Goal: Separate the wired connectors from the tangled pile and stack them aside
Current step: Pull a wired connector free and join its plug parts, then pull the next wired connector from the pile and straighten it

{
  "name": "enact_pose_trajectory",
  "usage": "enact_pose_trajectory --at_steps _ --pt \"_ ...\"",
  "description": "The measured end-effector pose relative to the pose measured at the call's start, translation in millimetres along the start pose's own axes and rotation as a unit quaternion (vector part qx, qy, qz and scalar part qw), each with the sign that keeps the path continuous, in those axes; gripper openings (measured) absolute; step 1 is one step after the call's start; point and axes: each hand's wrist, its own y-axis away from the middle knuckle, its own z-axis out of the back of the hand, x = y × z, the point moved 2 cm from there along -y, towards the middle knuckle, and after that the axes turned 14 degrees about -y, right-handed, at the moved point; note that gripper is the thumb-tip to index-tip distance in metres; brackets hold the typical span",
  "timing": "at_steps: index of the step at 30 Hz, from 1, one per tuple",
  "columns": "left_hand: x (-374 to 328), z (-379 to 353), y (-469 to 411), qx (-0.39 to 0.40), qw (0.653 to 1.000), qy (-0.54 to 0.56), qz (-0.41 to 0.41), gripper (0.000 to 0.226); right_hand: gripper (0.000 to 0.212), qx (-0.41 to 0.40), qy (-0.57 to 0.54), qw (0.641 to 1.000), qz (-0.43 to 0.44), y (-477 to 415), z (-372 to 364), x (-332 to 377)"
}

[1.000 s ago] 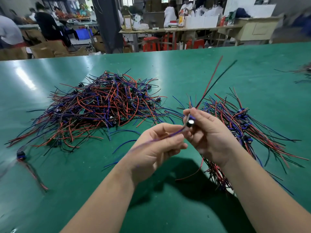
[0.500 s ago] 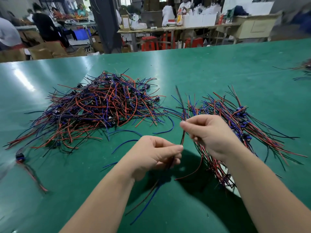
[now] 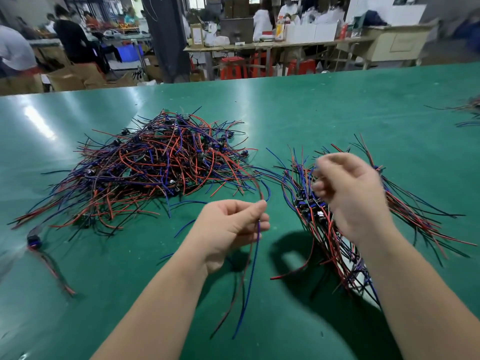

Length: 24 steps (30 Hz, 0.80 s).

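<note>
Swung rightward, the right hand [image 3: 350, 198] blurs over the sorted stack of red-blue-black wired connectors [image 3: 311, 216] at right, grip unreadable; the left hand [image 3: 231, 227] pinches one freed three-colour wire set [image 3: 250, 281] at centre, likely stacked next.

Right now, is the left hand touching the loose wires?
Touching. Head view: the left hand pinches the loose wires between thumb and forefinger; they hang below it.
</note>
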Motion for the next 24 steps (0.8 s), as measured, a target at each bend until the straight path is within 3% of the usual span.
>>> enact_pose_trajectory --at_steps 3,4,6,10,12,14,16,19,24 --pt "-1 5 -1 -0.046 0.999 0.024 -0.003 0.030 0.039 0.246 0.211 0.946 -0.010 22 -20 -14" --pt "-1 4 -1 -0.040 0.999 0.018 -0.005 0.028 0.045 0.294 0.268 0.918 0.006 29 -25 -20" --pt "1 0 0 -0.023 1.000 -0.002 -0.012 0.030 0.041 0.312 0.366 0.872 0.092 36 -31 -27" --pt "-3 0 0 -0.038 0.996 -0.058 -0.062 0.041 0.022 0.244 0.404 0.867 0.159 33 -31 -21" --pt "-7 12 -3 -0.103 0.981 -0.125 -0.107 0.042 0.022 0.175 0.407 0.880 0.170 24 -22 -12" --pt "-8 35 -7 -0.237 0.913 -0.283 -0.175 0.029 0.022 0.103 0.396 0.895 0.179 13 -10 4" --pt "-9 58 -8 -0.353 0.817 -0.409 -0.199 0.014 0.020 0.040 0.436 0.873 0.215 1 8 21" --pt "4 90 -17 -0.385 0.784 -0.471 -0.126 0.021 0.022 -0.054 0.558 0.789 0.253 -19 45 40" --pt "23 123 -24 -0.368 0.742 -0.554 0.087 0.049 0.020 -0.149 0.537 0.814 0.165 -42 102 46"
